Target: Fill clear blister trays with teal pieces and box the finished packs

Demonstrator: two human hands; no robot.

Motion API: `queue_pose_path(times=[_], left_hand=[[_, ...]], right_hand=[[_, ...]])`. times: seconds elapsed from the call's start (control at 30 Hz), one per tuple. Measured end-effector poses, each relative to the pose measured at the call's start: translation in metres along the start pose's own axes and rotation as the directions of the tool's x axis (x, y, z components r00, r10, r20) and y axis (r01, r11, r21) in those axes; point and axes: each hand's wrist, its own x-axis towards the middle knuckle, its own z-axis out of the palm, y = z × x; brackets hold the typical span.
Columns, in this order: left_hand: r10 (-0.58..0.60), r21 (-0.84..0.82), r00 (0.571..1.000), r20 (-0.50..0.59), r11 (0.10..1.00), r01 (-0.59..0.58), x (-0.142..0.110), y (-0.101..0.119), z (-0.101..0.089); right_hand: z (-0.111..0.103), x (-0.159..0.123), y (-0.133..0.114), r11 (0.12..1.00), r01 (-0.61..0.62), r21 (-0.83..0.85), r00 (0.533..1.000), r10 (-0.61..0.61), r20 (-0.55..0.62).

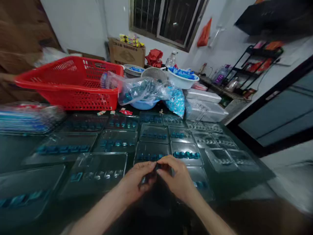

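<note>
My left hand (140, 180) and my right hand (178, 176) meet low in the middle of the head view, fingertips pinched together. Between them is something small and dark, too blurred and covered to name. Just beyond the fingers lies a clear plastic tray (143, 146) with a row of small teal pieces (153, 156) in it. To the right of it, another clear tray (197, 162) holds a row of brighter teal pieces (187, 155). Left of my hands, a clear tray (122, 157) has one teal piece (76, 177) and several clear ones in line.
Several similar trays cover the dark table. At the back stand a red plastic basket (80, 98), a clear bag (144, 86), a bag of blue pieces (176, 101), a white basin (181, 81) and a cardboard box (127, 55). A blurred stack of trays (26, 119) is at left.
</note>
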Motion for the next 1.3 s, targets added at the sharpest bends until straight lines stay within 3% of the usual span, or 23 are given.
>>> queue_pose_path(times=[0.1, 0.17, 0.27, 0.33, 0.43, 0.57, 0.77, 1.1, 1.2, 1.3], left_hand=[[-0.036, -0.011, 0.999, 0.007, 0.999, 0.036, -0.003, 0.000, 0.003], [-0.036, -0.043, 0.999, -0.002, 0.998, 0.036, -0.005, 0.001, 0.005], [-0.026, -0.107, 0.999, -0.030, 0.994, 0.023, -0.005, 0.006, 0.008], [-0.043, -0.132, 0.998, -0.052, 0.991, 0.036, -0.004, 0.009, 0.008], [-0.052, -0.141, 0.996, -0.079, 0.989, 0.040, -0.003, 0.013, 0.008], [-0.050, -0.148, 0.992, -0.114, 0.988, 0.033, -0.001, 0.015, 0.006], [-0.058, -0.157, 0.993, -0.104, 0.987, 0.041, -0.001, 0.012, 0.003], [-0.087, -0.239, 0.980, -0.180, 0.970, 0.043, -0.004, 0.019, 0.009], [-0.103, -0.352, 0.982, -0.158, 0.935, 0.042, -0.005, 0.021, 0.007], [-0.094, -0.446, 0.986, -0.137, 0.895, 0.023, -0.005, 0.020, 0.005]], right_hand=[[-0.012, -0.001, 0.006, 1.000, -0.004, -0.012, 1.000, 0.004, 0.019], [-0.030, 0.008, 0.025, 0.997, -0.049, -0.064, 0.996, 0.044, -0.075], [-0.071, 0.039, 0.077, 0.969, -0.178, -0.172, 0.931, 0.109, -0.350], [-0.096, 0.062, 0.118, 0.955, -0.215, -0.204, 0.900, 0.112, -0.422], [-0.117, 0.086, 0.169, 0.931, -0.250, -0.267, 0.898, 0.120, -0.423], [-0.118, 0.095, 0.201, 0.894, -0.242, -0.377, 0.935, 0.110, -0.338], [-0.112, 0.089, 0.204, 0.830, -0.202, -0.520, 0.969, 0.094, -0.228], [-0.101, 0.095, 0.186, 0.711, -0.149, -0.687, 0.986, 0.060, -0.153], [-0.098, 0.092, 0.170, 0.688, -0.148, -0.710, 0.985, 0.040, -0.166], [-0.089, 0.080, 0.133, 0.681, -0.155, -0.716, 0.975, -0.011, -0.221]])
